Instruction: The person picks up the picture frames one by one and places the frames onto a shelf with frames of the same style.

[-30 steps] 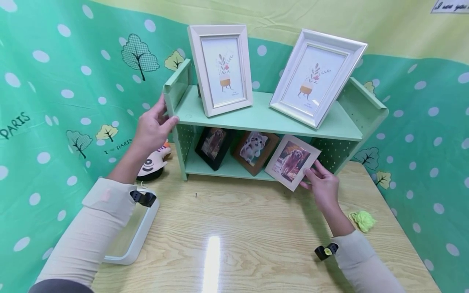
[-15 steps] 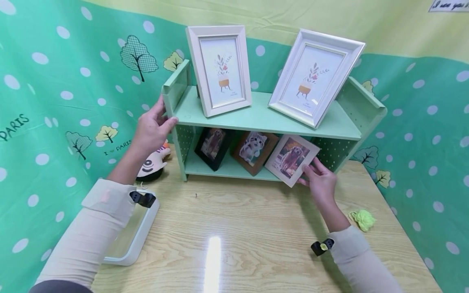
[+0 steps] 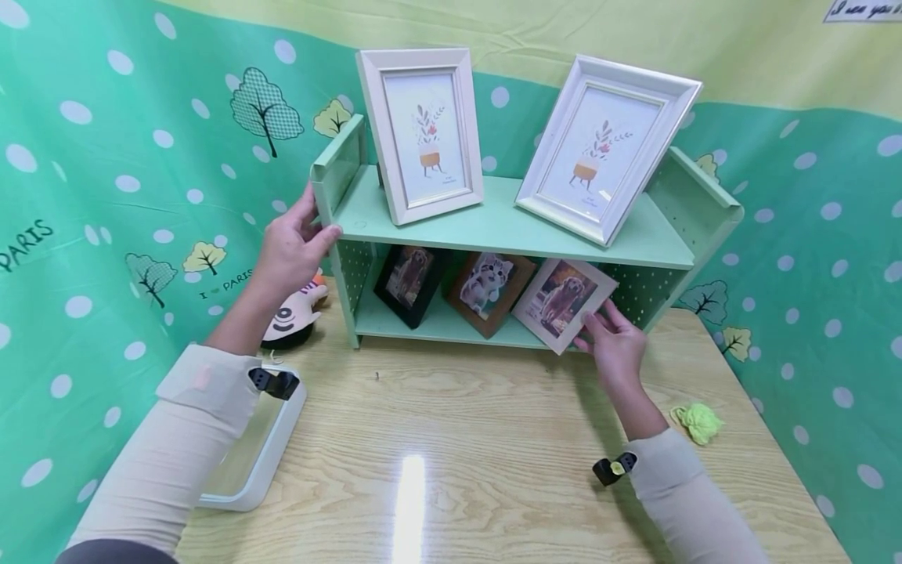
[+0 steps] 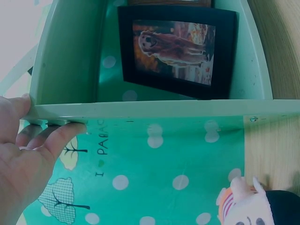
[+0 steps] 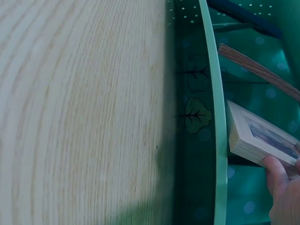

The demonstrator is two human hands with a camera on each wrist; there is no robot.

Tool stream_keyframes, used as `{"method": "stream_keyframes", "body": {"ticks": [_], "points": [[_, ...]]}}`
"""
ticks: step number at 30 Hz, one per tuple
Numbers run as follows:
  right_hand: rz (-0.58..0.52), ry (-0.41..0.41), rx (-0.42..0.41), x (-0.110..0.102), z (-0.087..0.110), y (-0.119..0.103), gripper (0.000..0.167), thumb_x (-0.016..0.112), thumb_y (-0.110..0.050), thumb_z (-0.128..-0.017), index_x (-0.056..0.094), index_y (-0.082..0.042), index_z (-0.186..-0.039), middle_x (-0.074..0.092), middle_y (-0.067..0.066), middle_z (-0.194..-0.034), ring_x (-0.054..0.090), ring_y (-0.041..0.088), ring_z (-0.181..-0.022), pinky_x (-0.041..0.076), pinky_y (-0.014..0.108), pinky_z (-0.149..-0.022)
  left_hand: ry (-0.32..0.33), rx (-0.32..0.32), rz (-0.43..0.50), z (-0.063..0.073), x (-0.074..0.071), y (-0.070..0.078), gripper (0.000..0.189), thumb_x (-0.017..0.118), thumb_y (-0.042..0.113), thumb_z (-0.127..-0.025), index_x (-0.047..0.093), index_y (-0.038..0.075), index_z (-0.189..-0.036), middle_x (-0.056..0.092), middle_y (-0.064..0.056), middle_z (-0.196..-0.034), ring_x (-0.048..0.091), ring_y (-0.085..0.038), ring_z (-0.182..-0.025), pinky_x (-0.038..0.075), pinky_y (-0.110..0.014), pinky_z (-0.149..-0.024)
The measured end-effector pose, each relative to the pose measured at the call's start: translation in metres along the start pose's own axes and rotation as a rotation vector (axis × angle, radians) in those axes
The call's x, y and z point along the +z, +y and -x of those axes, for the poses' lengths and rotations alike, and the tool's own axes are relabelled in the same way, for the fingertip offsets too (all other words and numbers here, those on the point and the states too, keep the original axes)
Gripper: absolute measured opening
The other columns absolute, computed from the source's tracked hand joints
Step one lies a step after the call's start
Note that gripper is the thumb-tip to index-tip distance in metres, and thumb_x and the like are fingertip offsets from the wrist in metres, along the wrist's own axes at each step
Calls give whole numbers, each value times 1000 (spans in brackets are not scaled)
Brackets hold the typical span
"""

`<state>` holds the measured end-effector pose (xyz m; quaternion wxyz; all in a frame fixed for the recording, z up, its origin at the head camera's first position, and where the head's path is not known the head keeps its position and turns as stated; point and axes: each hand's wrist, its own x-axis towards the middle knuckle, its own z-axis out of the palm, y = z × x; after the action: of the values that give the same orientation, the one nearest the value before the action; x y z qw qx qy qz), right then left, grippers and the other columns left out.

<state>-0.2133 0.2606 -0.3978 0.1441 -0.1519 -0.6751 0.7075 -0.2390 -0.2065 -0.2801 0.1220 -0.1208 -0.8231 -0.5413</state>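
Observation:
A pale green two-tier shelf [image 3: 503, 215] stands on the table. My left hand [image 3: 292, 247] grips its left side panel, the thumb in front and the other fingers behind on the outer face. My right hand [image 3: 618, 348] pinches the right edge of a light wooden picture frame [image 3: 564, 304] with a dog photo, tilted at the lower tier's right part. To its left in that tier lean a brown picture frame [image 3: 488, 290] with a kitten photo and a black picture frame [image 4: 176, 54] with a dog photo. The right wrist view cuts off most of the right hand.
Two large white picture frames, a left one [image 3: 426, 149] and a right one [image 3: 607, 149], lean on the top tier. A plush toy [image 3: 294, 313] and a white-rimmed flat object [image 3: 278, 454] lie at left. Bright green yarn [image 3: 699, 424] lies at right on the wooden table [image 3: 486, 439].
My right hand has shifted slightly left and inward, and the light wooden picture frame's lower corner has risen in view toward the lower tier. My left hand keeps its hold on the shelf.

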Motion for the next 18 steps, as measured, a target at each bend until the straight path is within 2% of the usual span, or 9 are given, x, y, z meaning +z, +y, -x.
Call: {"method": "stream_keyframes", "body": {"ticks": [6,10,13,18], "points": [[7,4,-11,1,-3,1,57,68,-11,-98,49,-25,-150,64,19,-136,75,3,-83,65,24,-74,1,3,3,0,0,0,77,58,16,-104,12,45,-159,29,-6,-168,44,-36,-146,52,-45,-107],[-25,17,3,2,-5,2,56,68,-10,-98,50,-25,-149,73,3,-113,75,5,-82,65,25,-74,2,1,-4,0,0,0,76,57,17,-105,11,44,-159,29,-6,-168,44,-36,-146,52,-46,-107],[-49,28,17,2,-8,2,57,69,-9,-97,52,-26,-148,74,-2,-106,76,7,-81,65,26,-73,2,-2,-8,0,0,-1,76,57,18,-105,11,44,-159,28,-5,-168,43,-36,-146,52,-46,-107],[-29,39,2,4,-11,3,56,68,-10,-98,52,-29,-148,72,9,-121,75,5,-82,66,26,-74,3,0,-7,0,1,-1,76,57,18,-105,11,43,-160,28,-6,-168,43,-36,-146,52,-46,-107]]}}
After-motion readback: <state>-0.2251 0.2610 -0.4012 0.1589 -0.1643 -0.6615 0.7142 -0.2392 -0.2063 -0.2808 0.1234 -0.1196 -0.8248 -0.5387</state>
